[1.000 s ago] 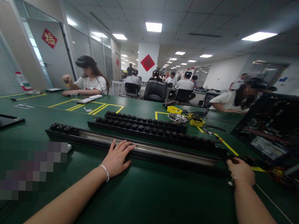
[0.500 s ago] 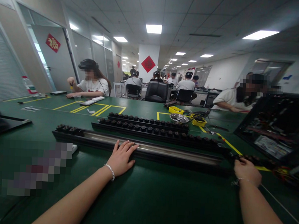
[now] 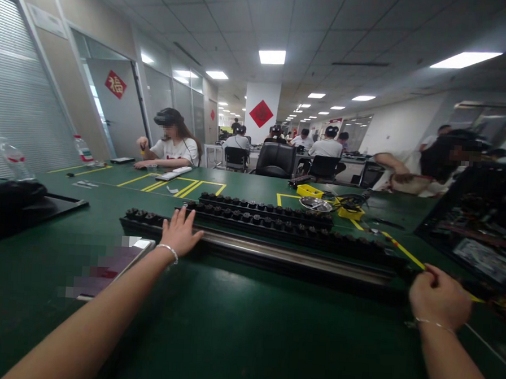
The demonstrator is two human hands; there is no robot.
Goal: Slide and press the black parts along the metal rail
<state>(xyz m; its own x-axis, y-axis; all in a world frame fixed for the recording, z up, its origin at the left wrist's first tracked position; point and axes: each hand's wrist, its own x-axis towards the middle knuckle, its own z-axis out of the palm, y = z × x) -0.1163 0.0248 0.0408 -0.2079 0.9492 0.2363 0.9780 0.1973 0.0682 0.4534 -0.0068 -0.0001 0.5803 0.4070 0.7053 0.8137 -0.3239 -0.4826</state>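
A smooth, dark-green tabletop fills the lower view, faintly glossy and marked with yellow tape. At the right stands a boxy black case, its side open onto a jumble of parts. The nearest long piece is a straight black channel, lined with a dull, silvery metal strip and carrying a few ribbed round knobs at its left end. Behind it lie two slimmer black bars, studded with rows of similar knobs. The channel stretches between the hands: its left part lies under the left hand, its right end just beside the right hand. The left hand is palm down, fingers spread; contact is hard to judge. The right hand is curled, thumb near forefinger; whether it pinches anything cannot be told.
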